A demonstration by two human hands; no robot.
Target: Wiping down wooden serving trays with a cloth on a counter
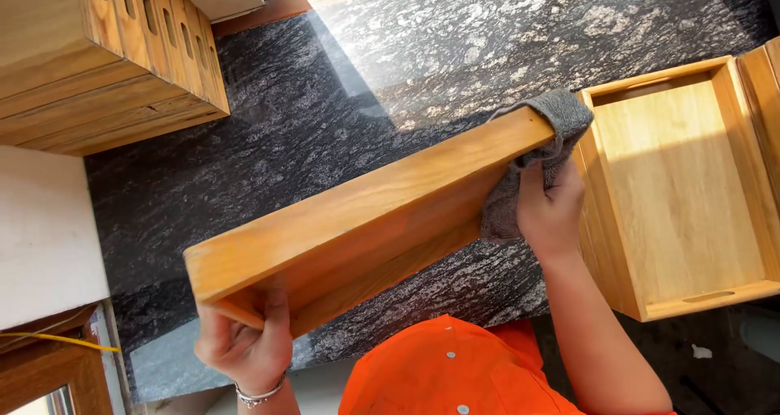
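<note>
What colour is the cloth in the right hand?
Grey cloth, pressed by the right hand against the wooden tray; head view.

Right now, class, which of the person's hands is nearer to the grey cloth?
Right. The right hand presses the grey cloth against the wooden tray; the left hand grips the tray's opposite end, far from it.

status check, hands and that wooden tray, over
Left hand in a grip on the wooden tray's near corner, tray tilted up off the dark stone counter. Right hand presses grey cloth over its far end. Second tray beside, apart.
</note>
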